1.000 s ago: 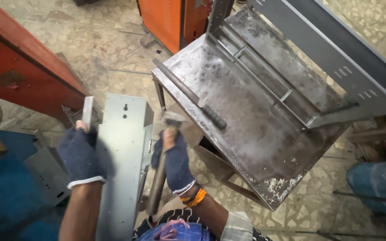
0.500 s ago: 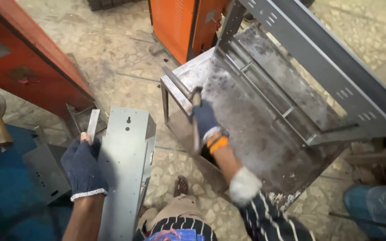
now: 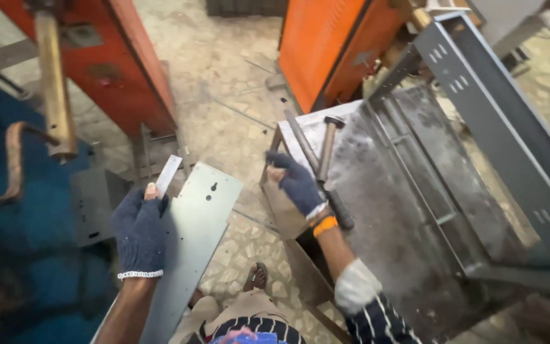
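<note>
On the scuffed grey steel table, my gloved right hand closed around the wooden-handled hammer; my gloved left hand gripped a pale grey sheet-metal panel.

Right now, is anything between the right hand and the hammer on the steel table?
Nothing visible. The right hand sits at the near corner of the steel table, right beside the hammer, whose handle lies bare next to a long metal bar. The left hand is apart, holding the grey sheet-metal panel.
</note>
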